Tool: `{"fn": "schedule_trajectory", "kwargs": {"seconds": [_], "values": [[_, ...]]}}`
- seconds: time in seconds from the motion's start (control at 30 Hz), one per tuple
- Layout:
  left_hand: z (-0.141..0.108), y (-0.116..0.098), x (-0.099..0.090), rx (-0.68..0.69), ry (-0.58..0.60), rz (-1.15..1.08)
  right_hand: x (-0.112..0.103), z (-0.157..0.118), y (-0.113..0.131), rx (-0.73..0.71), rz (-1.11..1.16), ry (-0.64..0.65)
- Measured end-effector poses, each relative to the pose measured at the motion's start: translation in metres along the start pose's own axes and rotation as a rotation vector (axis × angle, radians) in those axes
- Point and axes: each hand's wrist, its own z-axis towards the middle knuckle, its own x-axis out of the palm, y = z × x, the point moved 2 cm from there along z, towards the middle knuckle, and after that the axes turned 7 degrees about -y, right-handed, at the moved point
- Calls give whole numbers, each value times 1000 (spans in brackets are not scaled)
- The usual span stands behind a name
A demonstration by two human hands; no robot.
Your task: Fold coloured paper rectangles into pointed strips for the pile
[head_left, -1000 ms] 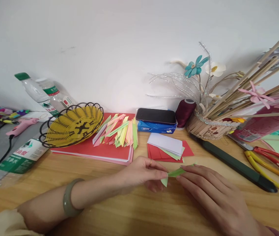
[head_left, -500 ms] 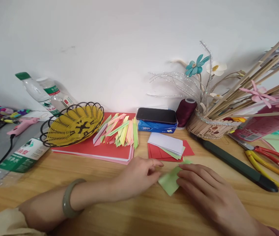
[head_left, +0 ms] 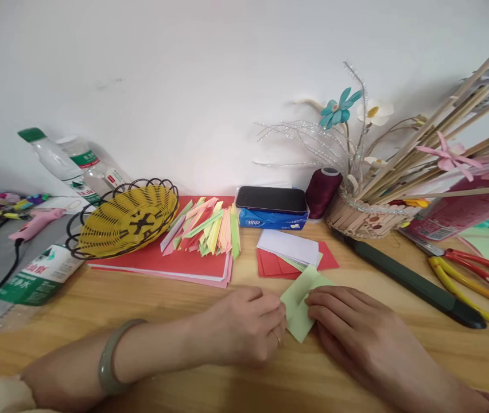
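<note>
A small light green paper [head_left: 299, 310], with a crease across it, lies in front of me between my hands. My right hand [head_left: 356, 330] holds its right side, the fingers laid over the paper and the thumb hidden beneath. At the paper's left edge is my left hand [head_left: 248, 324], its fingers curled and pressed together on that edge; the exact pinch is hidden by the knuckles. Just behind it lies a small stack of white, green and red paper cards [head_left: 290, 246].
A pile of folded paper strips [head_left: 208, 229] rests on red sheets [head_left: 141, 265] beside a yellow basket [head_left: 135, 221]. At the back are a phone [head_left: 271, 199] on a blue tissue pack and a purple thread spool [head_left: 322, 192]. A dark green cutter [head_left: 416, 281] and pliers [head_left: 464, 264] lie right.
My left hand has curled its fingers in and come down against the paper's left edge. More of the green paper now shows, raised at its far corner. My right hand stays on it.
</note>
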Motion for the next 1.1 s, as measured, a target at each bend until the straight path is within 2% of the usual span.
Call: {"fn": "schedule_trajectory", "kwargs": {"seconds": [0.07,0.27,0.6,0.73,0.87,1.1], "values": [[0,-1,1,-6,-25,2,1,0,2,3,19,-12],[-4,-6,-2,-26,12,6,7,-3,10,-34,100,58],[-12,-11,-3,-76,73,-65,6,0,7,237,355,213],[-14,-15,-3,-59,105,-75,10,-1,7,302,364,192],[-12,-18,-5,-57,89,-60,15,0,10,347,315,149],[-10,-20,-4,-181,79,-141,17,2,12,349,268,95]]}}
